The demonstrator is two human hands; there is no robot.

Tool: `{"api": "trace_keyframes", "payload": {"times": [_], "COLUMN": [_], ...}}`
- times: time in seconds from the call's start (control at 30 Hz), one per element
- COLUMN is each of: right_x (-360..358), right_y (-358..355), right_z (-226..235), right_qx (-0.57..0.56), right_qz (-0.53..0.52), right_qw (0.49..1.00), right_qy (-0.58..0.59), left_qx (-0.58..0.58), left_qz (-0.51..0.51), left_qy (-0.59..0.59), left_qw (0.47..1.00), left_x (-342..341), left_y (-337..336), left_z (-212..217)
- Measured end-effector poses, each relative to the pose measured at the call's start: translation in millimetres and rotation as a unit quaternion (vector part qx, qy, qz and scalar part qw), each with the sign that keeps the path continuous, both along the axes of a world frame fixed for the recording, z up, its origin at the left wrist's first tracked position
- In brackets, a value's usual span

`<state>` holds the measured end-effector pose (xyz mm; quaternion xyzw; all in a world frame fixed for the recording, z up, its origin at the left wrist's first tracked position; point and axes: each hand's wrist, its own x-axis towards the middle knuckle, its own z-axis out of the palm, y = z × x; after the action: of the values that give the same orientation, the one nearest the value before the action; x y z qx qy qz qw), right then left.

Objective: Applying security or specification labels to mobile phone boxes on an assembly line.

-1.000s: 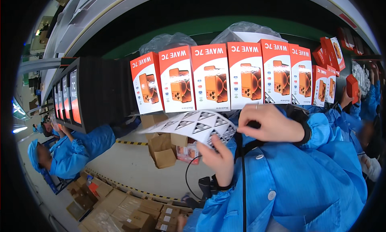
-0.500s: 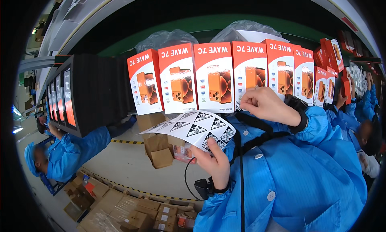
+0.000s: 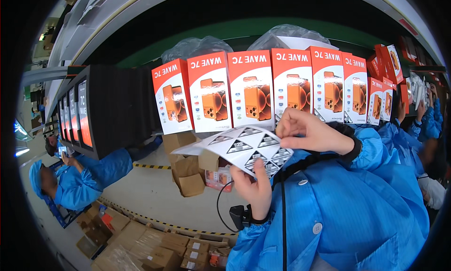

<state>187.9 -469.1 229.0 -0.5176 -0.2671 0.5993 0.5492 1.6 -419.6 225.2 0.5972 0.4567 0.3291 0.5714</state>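
My left hand (image 3: pixel 253 189) grips a curled white sheet of black triangular stickers (image 3: pixel 235 146), thumb on top and fingers beneath. My right hand (image 3: pixel 312 134) is closed at the sheet's right edge, fingertips pinching there; whether a loose sticker is between them I cannot make out. Just beyond the hands stands a row of red-and-white phone boxes (image 3: pixel 251 90) with orange phones pictured on them. A dark triangular sticker (image 3: pixel 319 116) sits on the lower corner of a box right of the middle. Some boxes farther right carry one too; the leftmost boxes show none.
Black boxes (image 3: pixel 117 109) are stacked at the left. Clear plastic bags (image 3: pixel 197 48) lie behind the row. Brown cartons (image 3: pixel 157 257) stand on the floor below. Co-workers in blue work at the left (image 3: pixel 80 186) and far right. A cable hangs by my left wrist.
My right hand has left the lower corner of the fourth box and come to the sheet's edge. A triangular sticker now shows on that corner. The sheet has shifted slightly right.
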Motion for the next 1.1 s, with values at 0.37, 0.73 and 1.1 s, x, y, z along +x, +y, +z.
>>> {"api": "trace_keyframes", "payload": {"times": [0.37, 0.73, 1.1], "right_x": [-28.1, -65.3, -58.7], "right_y": [10.2, 23.5, 53.5], "right_z": [29.2, 34.2, 35.9], "right_qx": [0.177, 0.178, 0.085], "right_qz": [-0.057, -0.031, 0.064], "right_qw": [0.911, 0.904, 0.946], "right_qy": [-0.367, -0.387, -0.305], "left_qx": [-0.003, 0.052, 0.133], "left_qz": [-0.057, -0.081, -0.051], "left_qy": [-0.150, -0.077, 0.189], "left_qw": [0.987, 0.992, 0.972], "left_x": [-22.0, -44.9, -48.0], "left_y": [5.6, 29.2, 69.1], "left_z": [-2.9, -1.3, -1.7]}}
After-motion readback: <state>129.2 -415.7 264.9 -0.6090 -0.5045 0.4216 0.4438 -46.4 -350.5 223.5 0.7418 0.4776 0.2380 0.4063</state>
